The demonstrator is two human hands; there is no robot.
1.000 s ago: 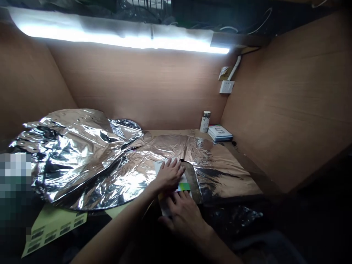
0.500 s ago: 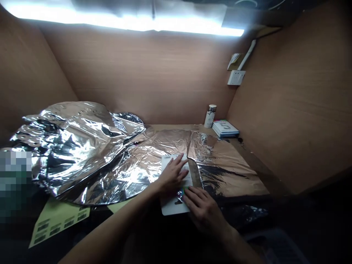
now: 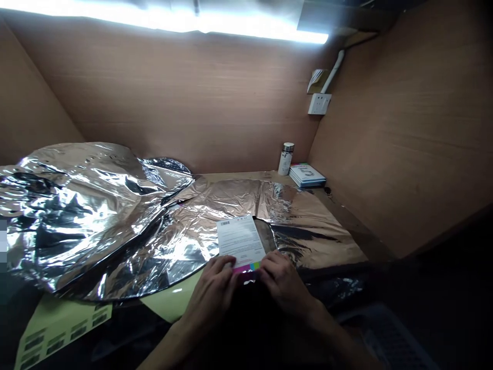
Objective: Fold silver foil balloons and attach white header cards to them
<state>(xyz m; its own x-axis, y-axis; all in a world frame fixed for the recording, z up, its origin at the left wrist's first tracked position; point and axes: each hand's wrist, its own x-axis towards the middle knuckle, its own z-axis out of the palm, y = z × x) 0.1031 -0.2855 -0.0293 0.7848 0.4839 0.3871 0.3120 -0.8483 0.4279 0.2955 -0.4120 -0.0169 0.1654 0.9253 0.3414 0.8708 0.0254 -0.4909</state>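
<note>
Both hands are closed on the near end of a white card (image 3: 239, 237): its near left corner is gripped by the left hand (image 3: 214, 285), its near right corner by the right hand (image 3: 283, 277). The fingers of both are bent over the edge, and the thumbs cannot be made out clearly. Between the hands a coloured band (image 3: 246, 267) of magenta, blue and green is left uncovered; below it the nearest part is lost in shadow. The card is lying tilted slightly to the left, its far end over the foil (image 3: 210, 203), and it is marked with small print, too fine to be read, and with a barcode (image 3: 225, 223) at the far left corner. Just to its right a dull brown patch is framed by the foil.

The table is largely covered by the foil, which is heaped and creased at the left. From under its near edge two yellow sheets are seen to stick out, the left one (image 3: 57, 329) printed with rows of dark blocks. At the far right corner a bottle (image 3: 285, 159) is stood upright beside a stack of boxes (image 3: 307, 174). Above them a socket (image 3: 319, 104) is fixed to the wall, and the booth is lit by a lamp (image 3: 162, 18) along the top.
</note>
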